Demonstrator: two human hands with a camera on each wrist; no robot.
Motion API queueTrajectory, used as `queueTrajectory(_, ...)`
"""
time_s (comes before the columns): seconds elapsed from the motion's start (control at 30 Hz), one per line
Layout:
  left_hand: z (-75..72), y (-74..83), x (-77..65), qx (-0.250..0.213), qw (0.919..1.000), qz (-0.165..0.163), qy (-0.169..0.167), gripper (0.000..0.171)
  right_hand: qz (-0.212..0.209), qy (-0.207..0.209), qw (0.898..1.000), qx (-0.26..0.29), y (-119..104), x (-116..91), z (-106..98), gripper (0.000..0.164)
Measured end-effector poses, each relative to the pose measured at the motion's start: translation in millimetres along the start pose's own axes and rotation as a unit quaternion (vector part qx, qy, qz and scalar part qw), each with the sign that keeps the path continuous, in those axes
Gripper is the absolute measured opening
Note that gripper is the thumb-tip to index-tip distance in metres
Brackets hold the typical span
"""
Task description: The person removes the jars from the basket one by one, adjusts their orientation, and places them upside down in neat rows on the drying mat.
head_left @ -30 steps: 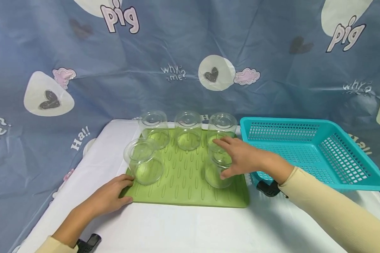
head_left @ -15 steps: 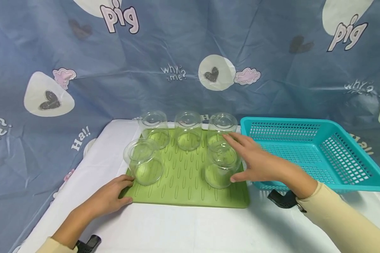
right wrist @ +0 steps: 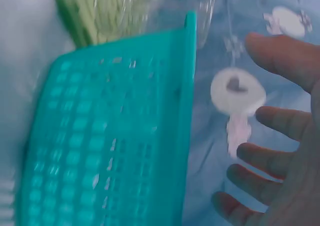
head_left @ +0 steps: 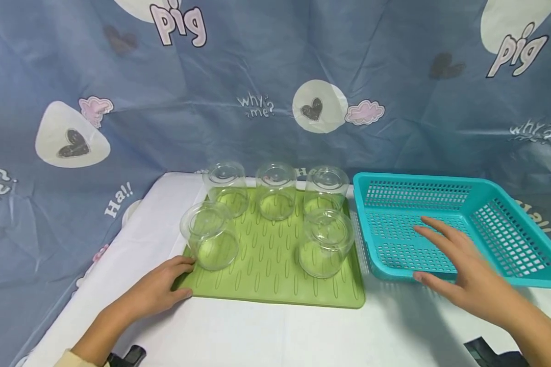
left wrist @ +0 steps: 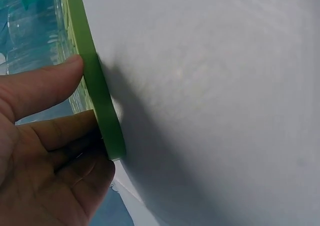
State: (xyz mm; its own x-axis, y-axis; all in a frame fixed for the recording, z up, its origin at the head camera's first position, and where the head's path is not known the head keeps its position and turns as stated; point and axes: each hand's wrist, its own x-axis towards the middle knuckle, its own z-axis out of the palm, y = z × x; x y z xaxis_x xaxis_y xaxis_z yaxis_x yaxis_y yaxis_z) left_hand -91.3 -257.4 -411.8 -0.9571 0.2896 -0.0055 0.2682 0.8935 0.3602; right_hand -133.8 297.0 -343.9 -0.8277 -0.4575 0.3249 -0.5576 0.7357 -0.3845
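Observation:
Clear tumblers stand on a green ridged mat (head_left: pixel 266 270). Three form the back row: a left one (head_left: pixel 226 188), a middle one (head_left: pixel 276 191) and a right one (head_left: pixel 326 188). In front are a left tumbler (head_left: pixel 211 237) and a right tumbler (head_left: pixel 326 244). My left hand (head_left: pixel 151 290) holds the mat's front left corner, thumb on the front edge and fingers along the left side. The left wrist view shows the thumb (left wrist: pixel 55 84) over the mat's edge. With spread fingers and nothing held, my right hand (head_left: pixel 468 275) hovers at the front of a turquoise basket (head_left: pixel 482 186).
The basket, with perforated walls, sits just right of the mat. White cloth (head_left: pixel 257 336) covers the table. A blue printed curtain (head_left: pixel 257 61) hangs close behind the back row and the basket.
My right hand has come away from the front right tumbler and moved right to the basket, its fingers apart. The left hand keeps its place at the mat's corner.

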Motion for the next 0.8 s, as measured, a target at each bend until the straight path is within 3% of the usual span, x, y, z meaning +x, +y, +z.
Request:
queueTrajectory(0.13,1.1,1.0,-0.1,-0.002,1.0,0.005,0.007,0.048,0.022,0.041,0.999,0.006,17,-17,-2,0.089)
queueTrajectory(0.3,3.5,1.4,-2.5,-0.008,0.9998,0.013,0.015,0.047,0.035,0.033,0.999,0.002,26,-23,-1,0.085)
queueTrajectory(0.47,-1.3,-3.3,-8.8,-0.037,0.9971,0.004,0.067,0.033,0.032,0.038,0.999,0.007,29,-23,-2,0.084)
queueTrajectory(0.67,-38.4,-16.5,-7.1,-0.014,0.9864,-0.064,0.151,0.031,0.027,0.056,0.998,-0.001,30,-20,-9,0.082)
queueTrajectory(0.8,-69.5,-10.9,5.0,0.006,0.9775,-0.051,0.205,0.04,0.02,0.056,0.997,-0.044,25,-4,-14,0.082)
